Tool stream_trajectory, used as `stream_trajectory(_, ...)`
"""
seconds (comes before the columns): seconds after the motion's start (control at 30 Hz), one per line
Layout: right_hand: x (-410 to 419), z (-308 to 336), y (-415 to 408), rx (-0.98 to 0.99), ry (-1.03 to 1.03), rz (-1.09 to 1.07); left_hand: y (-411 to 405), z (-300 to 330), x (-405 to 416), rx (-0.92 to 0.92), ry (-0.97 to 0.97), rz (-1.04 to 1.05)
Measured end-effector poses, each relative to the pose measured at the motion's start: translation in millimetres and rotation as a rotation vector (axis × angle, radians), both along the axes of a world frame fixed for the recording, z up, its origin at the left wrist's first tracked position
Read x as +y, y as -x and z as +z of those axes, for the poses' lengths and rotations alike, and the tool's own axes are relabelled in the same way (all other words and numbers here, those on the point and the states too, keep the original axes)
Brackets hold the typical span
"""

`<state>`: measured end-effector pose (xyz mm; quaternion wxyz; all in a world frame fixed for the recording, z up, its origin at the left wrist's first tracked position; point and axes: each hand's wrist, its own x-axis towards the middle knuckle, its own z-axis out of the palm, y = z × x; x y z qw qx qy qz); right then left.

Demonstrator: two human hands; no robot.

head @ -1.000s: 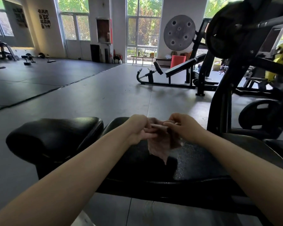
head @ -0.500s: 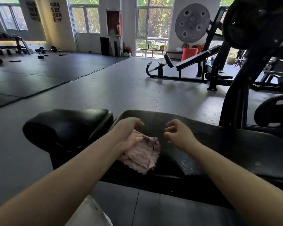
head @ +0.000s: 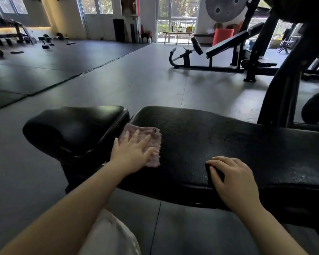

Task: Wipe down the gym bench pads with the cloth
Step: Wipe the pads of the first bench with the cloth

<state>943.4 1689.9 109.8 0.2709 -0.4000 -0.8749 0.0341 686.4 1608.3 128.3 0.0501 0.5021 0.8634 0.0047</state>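
A black gym bench lies across my view, with a long back pad [head: 228,137] and a shorter seat pad [head: 75,126] to its left. A pink cloth [head: 151,135] lies flat on the left end of the long pad, beside the gap between the pads. My left hand [head: 133,153] presses flat on the cloth with fingers spread. My right hand [head: 232,177] rests on the pad's near edge, fingers slightly curled, holding nothing. The pad surface near my right hand looks wet and speckled.
A black machine frame [head: 287,74] rises behind the bench on the right. An incline bench [head: 219,46] stands on the grey floor farther back. Dumbbells and a rack [head: 17,37] sit far left. My light-coloured clothing [head: 109,234] shows below the bench.
Both hands held the cloth up a second ago. The left hand has since laid it on the pad and slid it left toward the gap; the right hand let go and settled on the pad.
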Motion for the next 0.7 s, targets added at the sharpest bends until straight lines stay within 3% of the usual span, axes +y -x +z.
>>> stream_trajectory(0.07, 0, -2, -1, 0.022, -0.001, -0.010, 19, -1, -4, -0.040, -0.015, 0.149)
stream_trajectory(0.17, 0, -4, 0, 0.046, -0.017, -0.020, -2, -2, -9, 0.038, -0.012, 0.157)
stream_trajectory(0.4, 10, -2, -11, 0.203, 0.069, -0.053, -147, -4, 11, 0.049, -0.015, -0.313)
stream_trajectory(0.53, 27, 6, -34, 0.162, 0.073, -0.173, -126, 0, 21, 0.060, 0.042, -0.440)
stream_trajectory(0.6, 31, 9, -44, 0.134, 0.071, -0.202, -84, 7, 29, 0.036, 0.048, -0.355)
stream_trajectory(0.7, 30, 11, -58, 0.091, 0.016, -0.237, -19, 13, 33, -0.018, 0.063, -0.006)
